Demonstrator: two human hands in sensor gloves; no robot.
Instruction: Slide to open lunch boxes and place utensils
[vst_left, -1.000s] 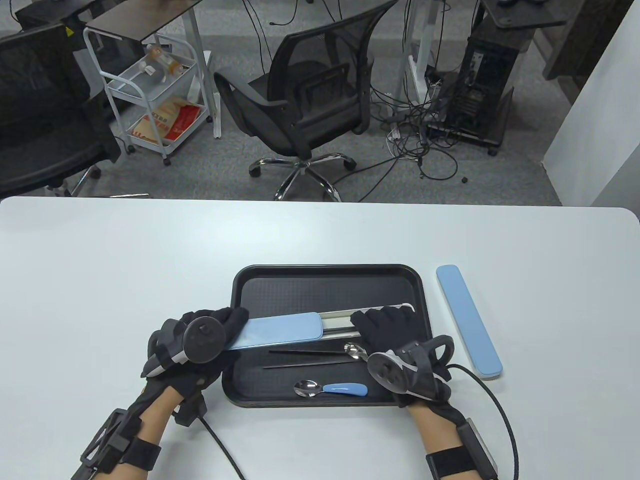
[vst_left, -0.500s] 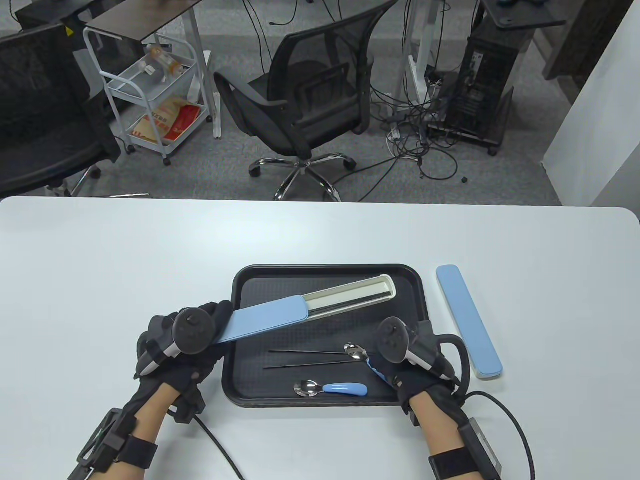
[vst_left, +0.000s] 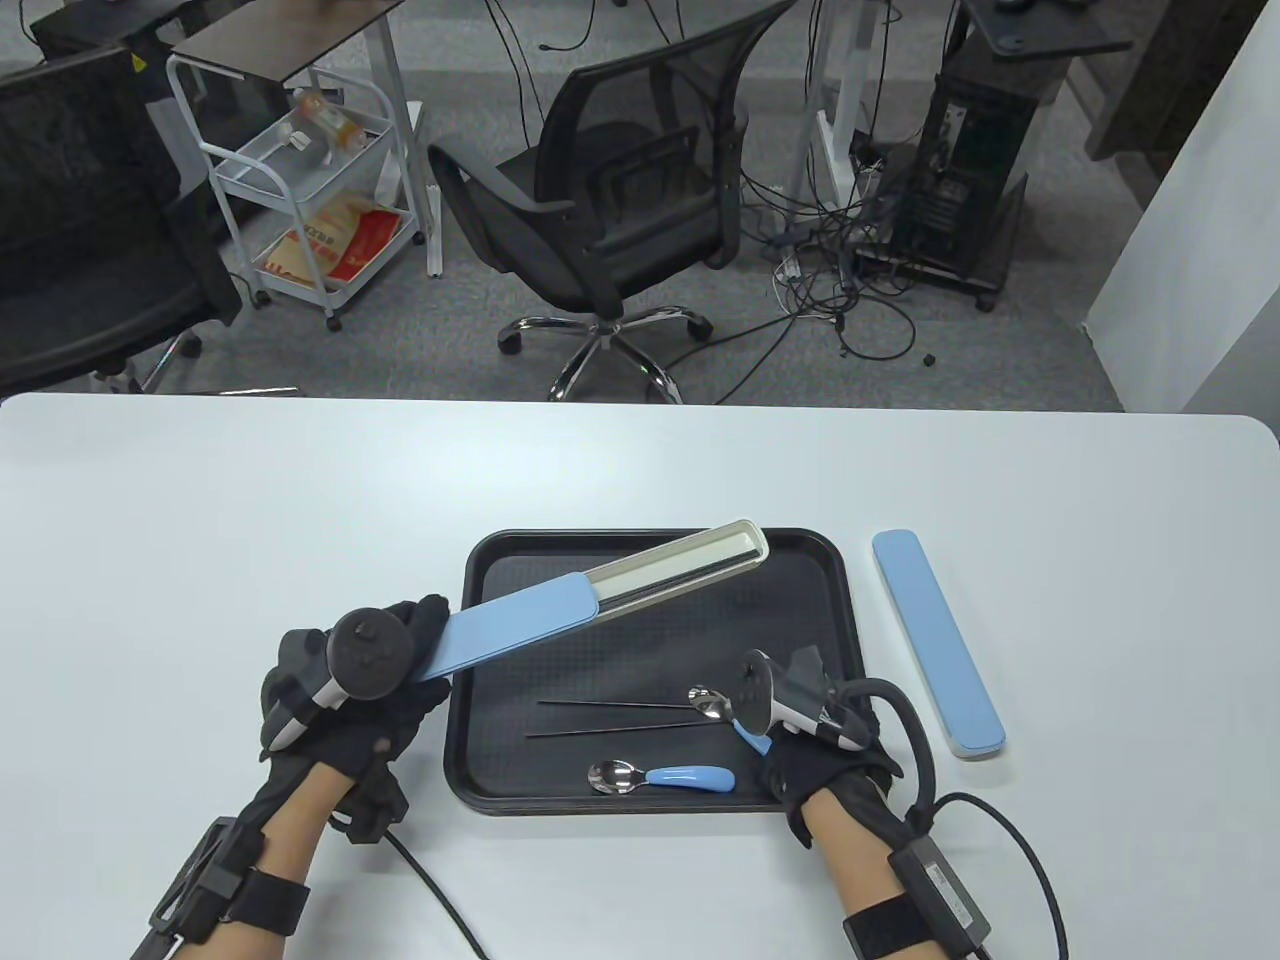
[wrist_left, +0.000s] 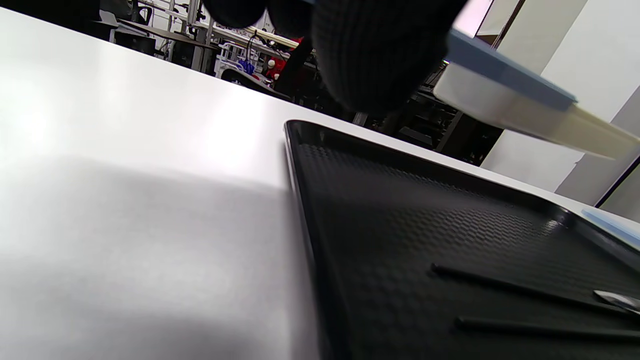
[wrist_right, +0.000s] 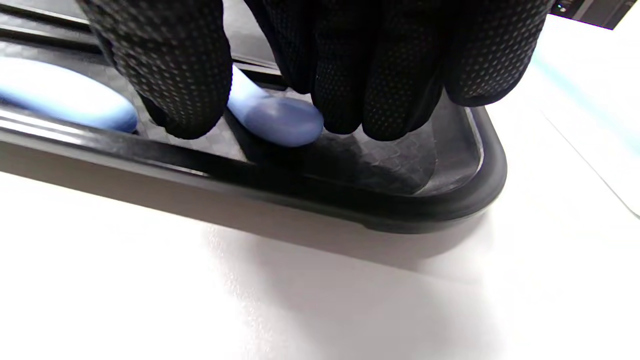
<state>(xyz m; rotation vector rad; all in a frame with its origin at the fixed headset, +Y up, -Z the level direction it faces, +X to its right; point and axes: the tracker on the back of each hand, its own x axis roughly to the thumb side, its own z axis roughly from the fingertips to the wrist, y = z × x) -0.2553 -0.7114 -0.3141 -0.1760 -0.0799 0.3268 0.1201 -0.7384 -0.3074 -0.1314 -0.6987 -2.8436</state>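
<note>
My left hand grips the blue-lid end of a long utensil box and holds it tilted above the black tray. The lid is slid partway back and the cream inner case sticks out. In the left wrist view my fingers hold the box over the tray. My right hand is at the tray's right front, over a blue-handled spoon. In the right wrist view my thumb and fingers pinch its handle, which lies on the tray.
Two black chopsticks and a second blue-handled spoon lie in the tray. A second, closed blue box lies on the white table right of the tray. Glove cables trail toward the table's front edge.
My right hand let go of the box's right end and came down to the spoon handle. My left hand lifted the box and swung its open end toward the tray's far edge.
</note>
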